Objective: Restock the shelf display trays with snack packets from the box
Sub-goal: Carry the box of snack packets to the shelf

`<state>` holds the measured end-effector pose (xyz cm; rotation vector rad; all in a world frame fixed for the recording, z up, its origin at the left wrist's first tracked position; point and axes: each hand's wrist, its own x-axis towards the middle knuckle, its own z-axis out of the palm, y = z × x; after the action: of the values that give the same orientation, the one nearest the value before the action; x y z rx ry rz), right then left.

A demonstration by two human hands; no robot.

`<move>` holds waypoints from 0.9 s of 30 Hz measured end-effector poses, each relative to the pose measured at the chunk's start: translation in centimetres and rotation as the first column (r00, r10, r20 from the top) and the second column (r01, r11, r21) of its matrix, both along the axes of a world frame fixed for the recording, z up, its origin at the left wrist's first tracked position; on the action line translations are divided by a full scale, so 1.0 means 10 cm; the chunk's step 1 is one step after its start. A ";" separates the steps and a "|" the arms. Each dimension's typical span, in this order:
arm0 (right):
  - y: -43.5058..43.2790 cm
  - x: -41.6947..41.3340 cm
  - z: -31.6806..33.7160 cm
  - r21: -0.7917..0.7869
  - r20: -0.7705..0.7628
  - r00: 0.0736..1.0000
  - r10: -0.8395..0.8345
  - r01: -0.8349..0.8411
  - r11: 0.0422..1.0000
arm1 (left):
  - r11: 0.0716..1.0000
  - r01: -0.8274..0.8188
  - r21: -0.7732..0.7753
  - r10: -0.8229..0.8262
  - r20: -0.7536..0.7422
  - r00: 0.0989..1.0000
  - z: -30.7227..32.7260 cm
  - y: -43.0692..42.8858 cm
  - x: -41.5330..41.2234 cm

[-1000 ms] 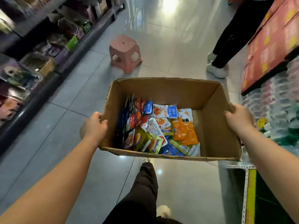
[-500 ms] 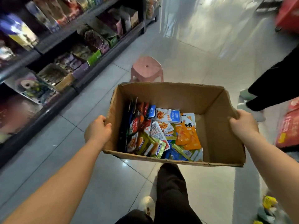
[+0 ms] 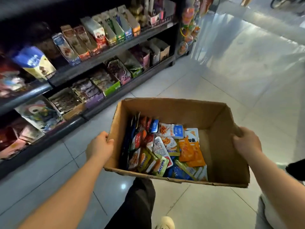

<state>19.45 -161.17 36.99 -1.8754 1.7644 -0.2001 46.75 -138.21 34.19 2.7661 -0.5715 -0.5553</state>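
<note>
Both left hand [image 3: 99,146] and right hand [image 3: 246,142] clutched the cardboard box [image 3: 173,111] by its walls; snack packets [image 3: 189,149] looked light, slippery, best pinched edgewise.

The left grip [image 3: 99,147] and the right grip [image 3: 247,142] clasp the side walls of an open cardboard box [image 3: 173,111] above the tiled floor [image 3: 231,71]. Snack packets [image 3: 189,149] lie heaped in its left part. Display trays [image 3: 113,87] line the shelves [image 3: 105,55] on the left.

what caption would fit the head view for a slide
Left hand and right hand hold an open box of snack packets beside the shelf trays.
</note>
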 end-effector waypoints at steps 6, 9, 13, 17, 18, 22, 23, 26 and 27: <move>-1.06 1.01 -0.07 0.011 0.003 1.000 -0.013 0.013 1.000 | 1.000 0.000 0.028 0.001 -0.029 1.000 -0.12 -1.06 0.99; -1.59 1.45 -0.04 0.014 0.016 1.000 -0.012 0.012 1.000 | 0.999 -0.018 0.034 0.019 -0.036 0.999 -0.11 -1.53 1.41; -2.34 1.97 -0.03 0.017 0.040 0.999 0.031 -0.032 0.999 | 0.998 -0.043 0.050 0.044 -0.029 0.999 -0.07 -2.18 1.88; -3.19 2.45 -0.14 0.025 0.046 0.994 0.096 -0.097 0.995 | 0.989 -0.118 0.084 0.121 -0.028 0.992 -0.14 -2.84 2.15; -3.41 2.59 -0.16 0.029 0.063 0.991 0.120 -0.122 0.992 | 0.985 -0.146 0.095 0.149 -0.027 0.988 -0.15 -3.00 2.18; -4.16 3.08 -0.12 0.058 0.060 0.971 0.233 -0.236 0.970 | 0.954 -0.281 0.103 0.285 -0.028 0.958 -0.17 -3.50 2.29; -4.32 3.21 -0.08 0.059 0.070 0.961 0.266 -0.270 0.961 | 0.948 -0.305 0.095 0.309 -0.028 0.951 -0.14 -3.61 2.35; -4.73 3.67 0.01 0.064 0.044 0.923 0.383 -0.385 0.921 | 0.932 -0.341 0.126 0.345 -0.013 0.938 -0.12 -3.87 2.62; -4.82 3.84 0.03 0.062 0.022 0.911 0.412 -0.412 0.909 | 0.930 -0.340 0.141 0.345 -0.014 0.938 -0.13 -3.94 2.72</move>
<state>57.89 -209.34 37.30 -2.1414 1.3086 0.0109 73.92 -177.59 32.91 2.8815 -0.0337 -0.5812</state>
